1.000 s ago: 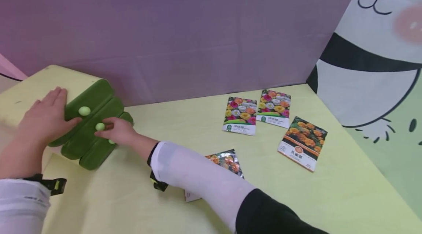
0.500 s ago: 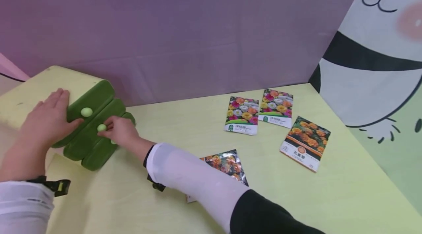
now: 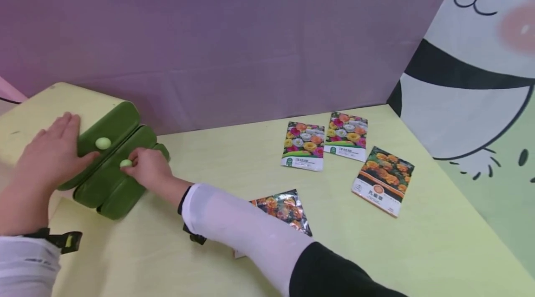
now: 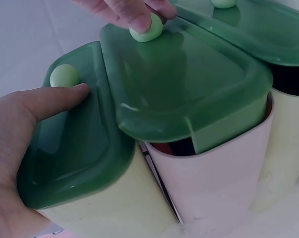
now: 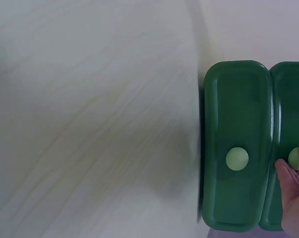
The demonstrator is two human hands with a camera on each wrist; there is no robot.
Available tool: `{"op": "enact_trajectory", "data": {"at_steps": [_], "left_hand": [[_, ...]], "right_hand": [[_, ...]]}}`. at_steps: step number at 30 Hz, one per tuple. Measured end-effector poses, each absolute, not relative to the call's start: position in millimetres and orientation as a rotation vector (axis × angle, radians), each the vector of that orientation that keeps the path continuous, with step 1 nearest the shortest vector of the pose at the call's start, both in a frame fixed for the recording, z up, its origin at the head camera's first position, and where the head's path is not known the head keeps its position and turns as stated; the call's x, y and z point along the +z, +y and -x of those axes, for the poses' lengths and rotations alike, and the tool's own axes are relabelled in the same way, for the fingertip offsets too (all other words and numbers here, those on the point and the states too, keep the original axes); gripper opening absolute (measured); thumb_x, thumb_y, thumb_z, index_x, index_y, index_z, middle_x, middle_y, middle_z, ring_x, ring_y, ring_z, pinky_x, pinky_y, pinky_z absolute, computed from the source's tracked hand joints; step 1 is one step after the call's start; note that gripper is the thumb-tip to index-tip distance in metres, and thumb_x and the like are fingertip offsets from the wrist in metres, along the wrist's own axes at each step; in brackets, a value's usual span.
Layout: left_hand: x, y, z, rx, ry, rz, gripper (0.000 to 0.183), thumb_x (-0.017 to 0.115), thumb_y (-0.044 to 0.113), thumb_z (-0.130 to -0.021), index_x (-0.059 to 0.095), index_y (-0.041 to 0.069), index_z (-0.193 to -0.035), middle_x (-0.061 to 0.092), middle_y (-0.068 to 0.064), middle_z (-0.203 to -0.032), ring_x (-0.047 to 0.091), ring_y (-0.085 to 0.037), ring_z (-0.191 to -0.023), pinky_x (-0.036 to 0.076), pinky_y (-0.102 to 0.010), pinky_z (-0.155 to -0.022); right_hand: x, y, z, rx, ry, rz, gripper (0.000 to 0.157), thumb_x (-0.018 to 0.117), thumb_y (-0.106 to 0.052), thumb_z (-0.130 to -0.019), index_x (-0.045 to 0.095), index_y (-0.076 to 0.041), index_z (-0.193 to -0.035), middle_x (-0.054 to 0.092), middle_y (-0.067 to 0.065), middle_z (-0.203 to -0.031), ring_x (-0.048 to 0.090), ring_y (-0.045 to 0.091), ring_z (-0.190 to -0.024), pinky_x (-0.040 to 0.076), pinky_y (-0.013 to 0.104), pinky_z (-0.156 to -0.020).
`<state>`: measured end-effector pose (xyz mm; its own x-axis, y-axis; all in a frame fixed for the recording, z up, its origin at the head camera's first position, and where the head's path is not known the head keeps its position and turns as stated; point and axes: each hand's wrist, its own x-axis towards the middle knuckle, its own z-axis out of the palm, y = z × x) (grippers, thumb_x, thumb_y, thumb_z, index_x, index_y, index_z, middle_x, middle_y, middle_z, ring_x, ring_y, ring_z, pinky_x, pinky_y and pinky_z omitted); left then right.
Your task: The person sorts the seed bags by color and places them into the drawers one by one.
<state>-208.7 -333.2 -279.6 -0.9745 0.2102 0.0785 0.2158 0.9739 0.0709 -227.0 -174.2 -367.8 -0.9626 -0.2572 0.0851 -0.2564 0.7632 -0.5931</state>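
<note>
A small chest of drawers [image 3: 89, 99] with a pale yellow body and three dark green fronts stands at the left. My left hand [image 3: 52, 157] lies flat on its top, fingers straight, with the thumb over the top drawer [image 4: 85, 134]. My right hand [image 3: 150, 169] pinches the light green knob [image 3: 126, 163] of the middle drawer [image 4: 189, 74]. In the left wrist view that drawer stands slightly out of its pink housing [image 4: 213, 173], and a dark strip of the inside shows. In the right wrist view, fingers [image 5: 287, 178] curl at the knob at the right edge.
Two seed packets with mixed-colour flowers, one left [image 3: 303, 146] and one right [image 3: 346, 135], lie towards the table's back. An orange-flower packet [image 3: 383, 181] lies right of them. Another [image 3: 288, 211] is partly under my right forearm. A purple cloth [image 3: 234, 46] hangs behind the table [image 3: 418, 250].
My right fingers have closed more tightly round the middle knob. The middle drawer front has come out slightly, and the gap below the top drawer looks wider. My left hand stays on the chest.
</note>
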Motion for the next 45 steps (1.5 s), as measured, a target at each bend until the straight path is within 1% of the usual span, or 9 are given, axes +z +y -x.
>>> {"op": "enact_trajectory", "data": {"at_steps": [4, 12, 23, 32, 37, 45], "left_hand": [[-280.1, -334.1, 208.2, -0.124, -3.062, 0.328, 0.09, 0.06, 0.02, -0.091, 0.0, -0.015, -0.147, 0.001, -0.039, -0.152, 0.001, -0.052, -0.143, 0.006, -0.068, -0.114], [-280.0, -333.0, 208.9, -0.126, -3.077, 0.304, 0.09, 0.06, 0.02, -0.091, -0.001, -0.014, -0.148, 0.0, -0.038, -0.153, 0.001, -0.052, -0.143, 0.007, -0.068, -0.113], [-277.9, -332.1, 207.3, -0.13, -3.083, 0.287, 0.09, 0.06, 0.02, -0.091, 0.0, -0.014, -0.148, 0.0, -0.038, -0.153, 0.002, -0.052, -0.143, 0.009, -0.069, -0.112], [-276.3, -332.0, 208.0, -0.125, -3.068, 0.292, 0.09, 0.06, 0.021, -0.091, 0.0, -0.013, -0.148, 0.001, -0.038, -0.153, 0.003, -0.052, -0.143, 0.008, -0.068, -0.112], [-274.6, -334.0, 207.6, -0.116, -3.077, 0.303, 0.09, 0.06, 0.021, -0.091, 0.0, -0.014, -0.148, 0.001, -0.038, -0.153, 0.003, -0.052, -0.142, 0.008, -0.069, -0.112], [-272.6, -331.3, 206.2, -0.124, -3.098, 0.311, 0.089, 0.06, 0.02, -0.092, -0.001, -0.014, -0.148, 0.002, -0.038, -0.153, 0.004, -0.054, -0.142, 0.009, -0.069, -0.113]], "right_hand": [[-368.5, -169.8, 224.6, -1.034, 2.916, 0.437, 0.023, 0.071, -0.044, -0.086, 0.07, -0.028, -0.103, 0.071, -0.021, -0.09, 0.057, -0.013, -0.073, 0.036, 0.002, -0.056], [-365.9, -167.5, 224.3, -1.118, 2.884, 0.394, 0.023, 0.073, -0.043, -0.085, 0.071, -0.027, -0.101, 0.072, -0.021, -0.088, 0.056, -0.013, -0.068, 0.037, 0.002, -0.055], [-366.4, -155.4, 220.3, -1.214, 2.83, 0.445, 0.022, 0.074, -0.039, -0.085, 0.071, -0.024, -0.101, 0.072, -0.018, -0.09, 0.058, -0.012, -0.074, 0.037, 0.001, -0.058], [-366.8, -139.3, 215.5, -1.249, 2.791, 0.48, 0.023, 0.074, -0.037, -0.085, 0.071, -0.02, -0.1, 0.072, -0.015, -0.089, 0.057, -0.01, -0.071, 0.039, 0.003, -0.055], [-367.7, -133.2, 212.3, -1.306, 2.746, 0.484, 0.021, 0.076, -0.034, -0.084, 0.07, -0.018, -0.097, 0.072, -0.013, -0.087, 0.057, -0.009, -0.069, 0.041, 0.004, -0.054], [-374.6, -119.0, 205.9, -1.418, 2.682, 0.439, 0.019, 0.079, -0.029, -0.081, 0.069, -0.017, -0.091, 0.07, -0.012, -0.08, 0.055, -0.008, -0.066, 0.043, 0.006, -0.056]]}}
